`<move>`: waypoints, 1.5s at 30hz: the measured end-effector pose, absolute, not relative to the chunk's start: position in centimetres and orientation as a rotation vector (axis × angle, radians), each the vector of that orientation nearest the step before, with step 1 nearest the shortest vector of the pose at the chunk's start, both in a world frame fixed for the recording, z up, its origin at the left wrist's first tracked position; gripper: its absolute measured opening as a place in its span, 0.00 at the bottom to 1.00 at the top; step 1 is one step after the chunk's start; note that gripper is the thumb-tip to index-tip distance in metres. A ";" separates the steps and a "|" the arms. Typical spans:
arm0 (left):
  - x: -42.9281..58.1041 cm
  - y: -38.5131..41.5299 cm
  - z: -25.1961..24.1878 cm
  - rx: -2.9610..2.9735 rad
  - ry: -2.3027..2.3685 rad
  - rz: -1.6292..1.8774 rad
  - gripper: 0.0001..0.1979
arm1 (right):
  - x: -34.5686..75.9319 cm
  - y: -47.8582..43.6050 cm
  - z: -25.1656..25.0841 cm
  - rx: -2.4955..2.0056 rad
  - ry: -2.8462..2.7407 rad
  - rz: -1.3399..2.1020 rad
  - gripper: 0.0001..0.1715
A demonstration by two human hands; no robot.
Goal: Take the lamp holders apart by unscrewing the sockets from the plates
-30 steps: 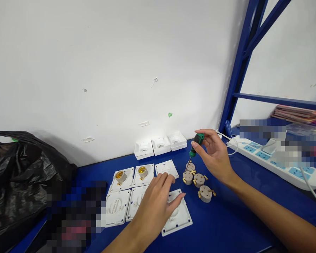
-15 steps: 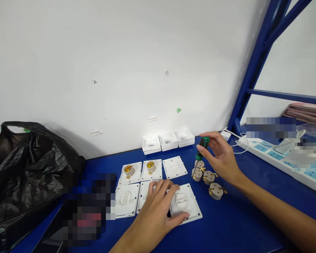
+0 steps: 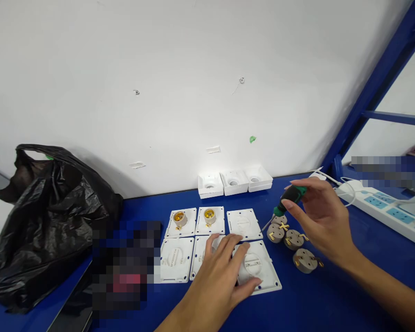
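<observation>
My right hand (image 3: 323,221) pinches a small green-handled screwdriver (image 3: 286,201) with its tip slanting down-left toward several grey round socket cores (image 3: 290,239) with brass tabs. My left hand (image 3: 224,272) lies with fingers spread on a white square plate (image 3: 264,276) on the blue table (image 3: 318,299). More white square plates (image 3: 175,265) lie in two rows to the left; two in the back row carry brass-lined sockets (image 3: 180,218).
Three white box covers (image 3: 234,181) stand against the wall. A black plastic bag (image 3: 44,221) fills the left side. A white power strip (image 3: 387,210) with cable lies at the right beside a blue shelf frame (image 3: 373,92).
The view has swung left, so everything sits further right. My left hand has slid forward onto the near plate. The screwdriver has tilted from upright to slanting.
</observation>
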State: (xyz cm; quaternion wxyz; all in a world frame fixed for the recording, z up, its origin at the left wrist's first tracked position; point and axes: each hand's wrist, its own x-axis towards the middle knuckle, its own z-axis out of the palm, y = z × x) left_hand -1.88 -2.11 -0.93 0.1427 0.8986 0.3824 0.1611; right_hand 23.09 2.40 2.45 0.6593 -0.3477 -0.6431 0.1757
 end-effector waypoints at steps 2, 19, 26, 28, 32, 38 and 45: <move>-1.8 -2.2 -1.0 2.605 1.088 0.476 0.27 | 22.9 2.3 2.2 -0.779 -1.495 0.394 0.21; -4.3 5.4 1.3 2.649 1.773 0.575 0.13 | 22.3 2.3 0.7 -0.795 -1.671 0.340 0.14; -4.9 5.1 2.1 2.581 1.705 0.810 0.13 | 22.2 2.5 0.0 -0.802 -1.660 0.325 0.15; -5.0 4.5 2.8 2.557 1.681 0.866 0.14 | 22.1 2.5 -0.1 -0.800 -1.648 0.311 0.15; -4.8 3.1 3.7 2.516 1.535 0.973 0.16 | 21.9 2.6 -0.1 -0.807 -1.694 0.256 0.15; -5.7 2.8 4.7 2.343 1.554 1.165 0.16 | 21.6 3.7 0.3 -0.819 -1.764 0.146 0.12; -6.8 3.4 4.6 2.180 1.599 1.342 0.14 | 20.3 5.0 0.9 -0.745 -1.895 0.128 0.11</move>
